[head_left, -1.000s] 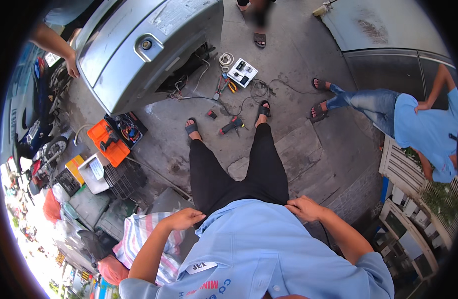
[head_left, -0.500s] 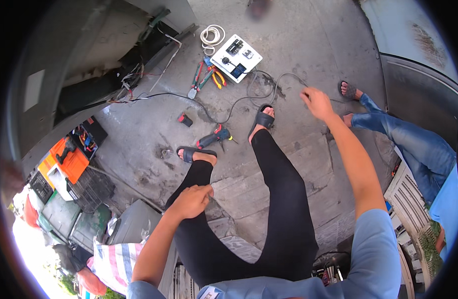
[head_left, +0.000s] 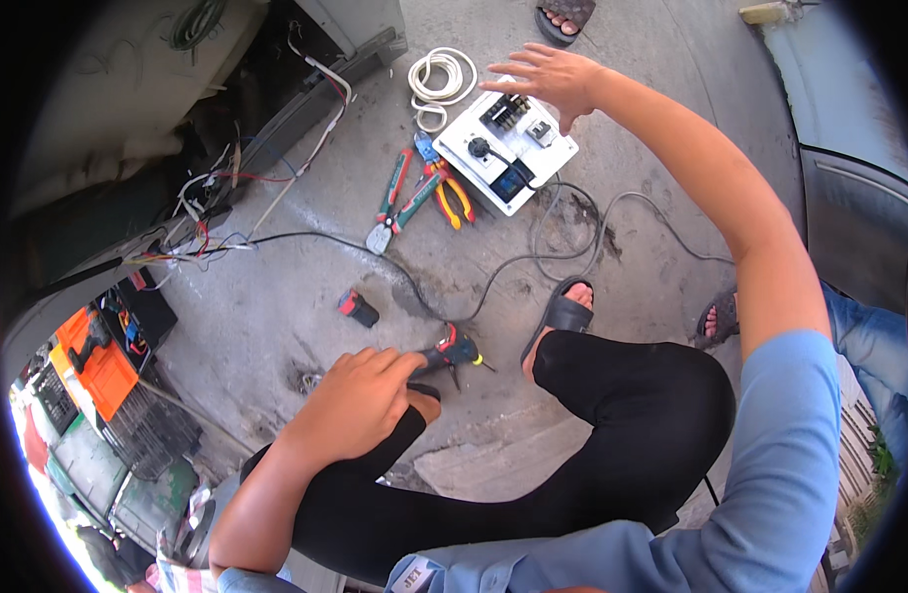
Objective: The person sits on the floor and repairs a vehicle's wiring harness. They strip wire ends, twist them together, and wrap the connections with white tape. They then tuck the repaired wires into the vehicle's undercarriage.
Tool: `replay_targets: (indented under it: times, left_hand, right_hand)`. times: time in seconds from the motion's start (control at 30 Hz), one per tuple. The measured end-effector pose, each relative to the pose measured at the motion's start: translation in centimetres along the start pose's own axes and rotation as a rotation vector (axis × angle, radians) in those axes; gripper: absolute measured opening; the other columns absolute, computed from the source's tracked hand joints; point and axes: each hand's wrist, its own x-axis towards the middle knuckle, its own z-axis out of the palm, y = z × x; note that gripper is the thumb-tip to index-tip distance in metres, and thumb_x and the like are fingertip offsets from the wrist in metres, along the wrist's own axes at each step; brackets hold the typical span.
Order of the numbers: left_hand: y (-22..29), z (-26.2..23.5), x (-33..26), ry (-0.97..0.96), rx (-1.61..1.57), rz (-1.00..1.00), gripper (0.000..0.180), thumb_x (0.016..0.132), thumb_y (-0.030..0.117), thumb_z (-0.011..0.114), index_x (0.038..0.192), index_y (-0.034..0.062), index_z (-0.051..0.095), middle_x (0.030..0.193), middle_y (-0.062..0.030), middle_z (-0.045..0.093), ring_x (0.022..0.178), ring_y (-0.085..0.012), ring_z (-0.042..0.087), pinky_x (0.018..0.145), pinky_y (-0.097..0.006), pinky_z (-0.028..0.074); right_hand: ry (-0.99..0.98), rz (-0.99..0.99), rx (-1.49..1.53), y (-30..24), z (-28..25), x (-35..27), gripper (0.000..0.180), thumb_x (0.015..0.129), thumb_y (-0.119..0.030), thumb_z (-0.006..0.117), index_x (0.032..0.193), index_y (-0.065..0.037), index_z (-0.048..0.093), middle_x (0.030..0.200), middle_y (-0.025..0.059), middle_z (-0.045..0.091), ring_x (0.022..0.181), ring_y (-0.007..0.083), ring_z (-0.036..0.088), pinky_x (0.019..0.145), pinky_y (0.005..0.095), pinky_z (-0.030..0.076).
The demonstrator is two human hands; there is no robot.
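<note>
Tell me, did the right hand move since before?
Yes. The right hand reached forward, away from the sandalled foot, and is now over the white electrical box.

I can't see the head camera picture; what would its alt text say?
Seen from above, a crouching person's right hand reaches onto a white electrical panel on a concrete floor, while the left hand rests on the knee beside a red-and-black power tool. Pliers, a coil of white cable and black wires lie around.

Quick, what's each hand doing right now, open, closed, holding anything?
Left hand: loosely curled on the knee, beside the cordless screwdriver, holding nothing.
Right hand: open, fingers spread, on the white electrical board.
</note>
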Motion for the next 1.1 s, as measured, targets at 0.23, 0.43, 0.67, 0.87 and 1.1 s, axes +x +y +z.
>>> replay_targets:
  times: [0.23, 0.43, 0.67, 0.87, 1.1]
  left_hand:
    - [1.4, -1.7, -2.1, -0.019, 0.236, 0.193, 0.045, 0.087, 0.018, 0.069, 0.131, 0.0096, 0.062, 0.109, -0.0064, 0.065, 0.103, -0.0257, 0.061, 0.093, -0.039, 0.046]
    - [0.5, -2.6, -0.6, -0.042, 0.351, 0.061, 0.051, 0.086, 0.015, 0.070, 0.135, 0.0100, 0.058, 0.108, -0.0058, 0.064, 0.102, -0.0256, 0.061, 0.091, -0.040, 0.046]
    - [0.0, -0.6, -1.6, -0.151, 0.343, 0.048, 0.049, 0.088, 0.017, 0.070, 0.135, 0.0102, 0.058, 0.113, -0.0084, 0.064, 0.107, -0.0272, 0.061, 0.094, -0.039, 0.046]
    - [1.5, -0.2, -1.5, -0.109, 0.370, 0.125, 0.048, 0.088, 0.019, 0.070, 0.134, 0.0106, 0.059, 0.110, -0.0070, 0.065, 0.106, -0.0260, 0.063, 0.093, -0.038, 0.046]
    - [1.1, 1.3, -3.4, -0.051, 0.370, 0.095, 0.044, 0.089, 0.017, 0.066, 0.131, 0.0078, 0.060, 0.105, -0.0069, 0.067, 0.101, -0.0254, 0.064, 0.089, -0.038, 0.046]
  right_hand:
    - [-0.090, -0.088, 0.088, -1.4, 0.4, 4.0, 0.160, 0.042, -0.043, 0.103, 0.168, -0.032, 0.004, 0.166, 0.0136, 0.036, 0.154, 0.0325, 0.033, 0.129, 0.0548, 0.019]
    - [-0.105, -0.047, 0.167, 0.0, 0.6, 4.3, 0.159, 0.044, -0.037, 0.103, 0.168, -0.029, 0.004, 0.159, 0.0111, 0.046, 0.143, 0.0296, 0.048, 0.123, 0.0508, 0.033]
    - [-0.020, -0.078, 0.321, 0.0, 2.0, 3.7, 0.159, 0.041, -0.024, 0.103, 0.167, -0.019, 0.008, 0.159, 0.0145, 0.045, 0.147, 0.0330, 0.044, 0.125, 0.0454, 0.034]
    - [-0.168, 0.054, 0.313, 0.0, 1.3, 3.4, 0.151, 0.048, -0.020, 0.101, 0.168, -0.022, 0.009, 0.160, 0.0121, 0.045, 0.142, 0.0329, 0.049, 0.119, 0.0439, 0.043]
    - [-0.045, -0.060, 0.323, -1.5, 2.4, 2.0, 0.152, 0.044, -0.021, 0.101, 0.167, -0.025, 0.013, 0.164, 0.0097, 0.040, 0.143, 0.0327, 0.047, 0.120, 0.0458, 0.040]
